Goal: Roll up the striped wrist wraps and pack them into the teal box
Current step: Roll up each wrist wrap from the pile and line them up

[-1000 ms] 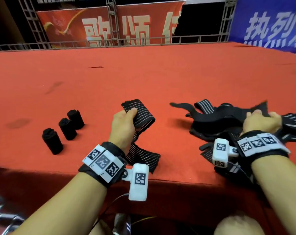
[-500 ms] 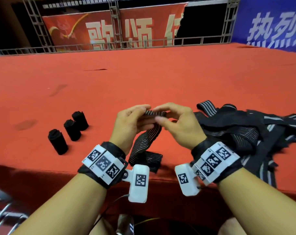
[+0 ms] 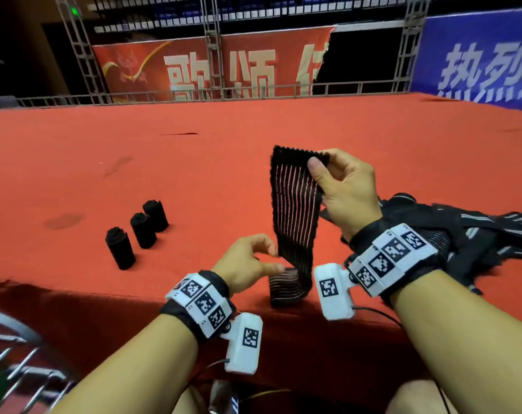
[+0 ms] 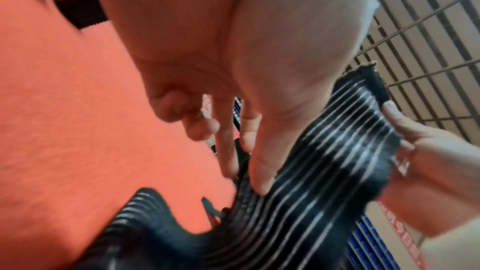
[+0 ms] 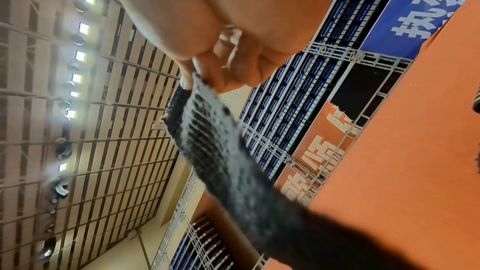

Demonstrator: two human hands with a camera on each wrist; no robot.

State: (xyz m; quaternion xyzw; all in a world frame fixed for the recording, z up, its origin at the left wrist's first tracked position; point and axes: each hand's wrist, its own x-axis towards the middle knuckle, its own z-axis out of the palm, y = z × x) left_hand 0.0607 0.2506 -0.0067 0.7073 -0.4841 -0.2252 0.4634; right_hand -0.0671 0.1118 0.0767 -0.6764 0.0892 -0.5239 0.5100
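Three rolled black wrist wraps [image 3: 140, 231] stand on red cloth table [image 3: 74, 180] | one black white-striped elastic wrap [image 3: 294, 210] pinched by right hand [image 3: 343, 189] at top | left hand [image 3: 245, 264] pinches its lower part | one loose pile of wraps [image 3: 463, 234] at right

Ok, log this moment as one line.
right hand: pinches wrap top | left hand: touches wrap lower down | rolls: three on cloth | box: unseen

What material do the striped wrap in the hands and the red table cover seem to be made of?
The wrap looks like ribbed elastic knit, matte black with thin pale stripes; it bends limply and its top edge is fuzzy. The right hand pinches that top. The table cover looks like matte felt or thin carpet, though the pictures cannot settle which.
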